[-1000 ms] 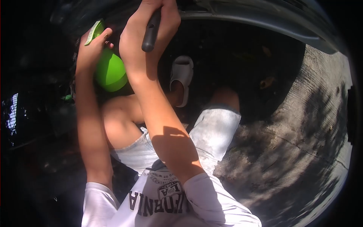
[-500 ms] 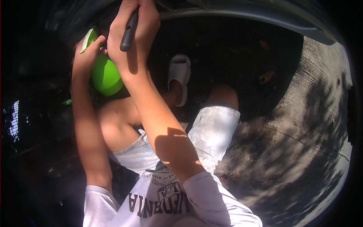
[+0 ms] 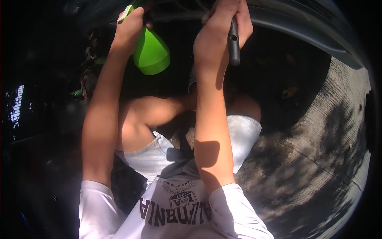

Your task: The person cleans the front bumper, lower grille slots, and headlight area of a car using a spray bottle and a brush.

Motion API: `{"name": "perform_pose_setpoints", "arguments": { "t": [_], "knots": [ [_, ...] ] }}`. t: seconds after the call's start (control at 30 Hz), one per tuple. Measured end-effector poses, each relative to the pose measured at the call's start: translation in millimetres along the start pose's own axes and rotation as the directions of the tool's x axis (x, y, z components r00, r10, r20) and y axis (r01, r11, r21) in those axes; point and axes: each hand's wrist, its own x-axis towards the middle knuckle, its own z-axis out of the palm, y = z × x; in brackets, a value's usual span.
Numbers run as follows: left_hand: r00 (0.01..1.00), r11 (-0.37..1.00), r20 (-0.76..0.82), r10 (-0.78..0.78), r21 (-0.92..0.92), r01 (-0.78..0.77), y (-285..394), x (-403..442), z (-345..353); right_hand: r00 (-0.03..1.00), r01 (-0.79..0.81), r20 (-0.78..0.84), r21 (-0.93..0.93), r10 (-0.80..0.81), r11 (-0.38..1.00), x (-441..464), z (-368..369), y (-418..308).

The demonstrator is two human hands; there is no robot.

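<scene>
My left hand (image 3: 130,24) is closed around the neck of a bright green spray bottle (image 3: 151,53), whose light green head (image 3: 125,14) pokes out above the thumb. The bottle tilts, with its wide base toward me. At the top of the view my right hand (image 3: 219,34) is wrapped round a black handle (image 3: 234,46) that has a hole near its butt end. The working end of this black-handled tool lies out of sight beyond my fingers. Both hands are close to a dark, curved car body panel (image 3: 278,20).
The car panel (image 3: 318,42) arches across the top right. Rough concrete (image 3: 314,147), dappled with shade, spreads on the right. A dry leaf (image 3: 289,92) lies in the dark shade. My bent knees (image 3: 139,115) are below my hands, and plants (image 3: 85,81) stand at left.
Both hands have moved right and slightly up, the right hand further, so they are now well apart. The spray bottle and the black-handled tool stay in their grips.
</scene>
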Motion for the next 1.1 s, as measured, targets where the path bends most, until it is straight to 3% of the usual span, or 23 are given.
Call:
{"name": "perform_pose_setpoints", "arguments": {
  "t": [0.1, 0.17, 0.2, 0.27, 0.4, 0.43, 0.47, 0.53, 0.57, 0.6, 0.67, 0.7, 0.83, 0.97, 1.03, 1.1],
  "knots": [
    [0.995, 0.996, -0.04, -0.086, -0.042, 0.085, -7, -6, 2, 0.995, 0.031, 0.097, -0.061, -0.025, 0.998, -32, 12, 27],
    [0.99, 0.988, -0.139, 0.026, -0.144, -0.046, -19, -6, -5, 0.998, 0.0, 0.068, -0.098, 0.007, 0.995, -48, 20, 45],
    [0.988, 0.989, -0.155, 0.019, -0.142, -0.041, -15, -10, -8, 0.999, -0.006, 0.05, -0.091, 0.01, 0.996, -53, 24, 49],
    [0.962, 0.974, -0.232, -0.144, -0.205, 0.097, 2, -24, -15, 0.998, -0.009, 0.066, -0.157, 0.02, 0.987, -52, 37, 52],
    [0.985, 0.97, -0.134, -0.11, -0.231, 0.077, -11, -44, -45, 0.996, 0.029, 0.09, -0.25, -0.006, 0.968, -47, 51, 54],
    [0.982, 0.99, -0.171, -0.085, -0.128, 0.063, 6, -61, -42, 0.992, -0.013, 0.117, -0.254, 0.044, 0.967, -44, 41, 47],
    [0.977, 0.99, -0.192, -0.094, -0.123, 0.071, 7, -67, -47, 0.982, -0.173, 0.08, -0.002, 0.173, 0.985, -49, 35, 38],
    [0.973, 0.989, -0.19, -0.129, -0.093, 0.113, 11, -69, -49, 0.986, -0.161, 0.047, 0.037, 0.16, 0.986, -55, 15, 17],
    [0.978, 0.96, -0.179, -0.108, -0.275, 0.056, 11, -59, -46, 0.99, -0.127, 0.063, 0.026, 0.125, 0.992, -56, 6, 16],
    [0.98, 0.96, -0.168, -0.107, -0.276, 0.057, 2, -48, -48, 0.992, -0.092, 0.086, 0.013, 0.091, 0.996, -60, -4, 15],
    [0.969, 0.92, -0.154, -0.195, -0.372, 0.126, -20, -23, -55, 0.982, -0.162, 0.085, -0.068, 0.167, 0.985, -56, -21, 12],
    [0.956, 0.966, -0.259, -0.139, -0.249, 0.073, -12, -22, -49, 0.982, -0.161, 0.087, -0.089, 0.168, 0.983, -52, -30, 12],
    [0.965, 0.97, -0.252, -0.074, -0.241, 0.011, -31, 2, -62, 0.982, -0.092, 0.149, -0.163, 0.117, 0.982, -47, -42, 12],
    [0.936, 0.961, -0.311, -0.162, -0.267, 0.078, -54, 27, -77, 0.983, -0.073, 0.149, -0.204, 0.105, 0.976, -49, -38, 22],
    [0.985, 0.948, -0.171, -0.02, -0.315, -0.036, -44, 20, -72, 0.988, -0.052, 0.132, -0.195, 0.079, 0.979, -53, -43, 31],
    [0.992, 0.95, -0.125, -0.033, -0.313, -0.008, -52, 28, -78, 0.992, -0.042, 0.111, -0.189, 0.064, 0.981, -59, -42, 35]
  ]
}}
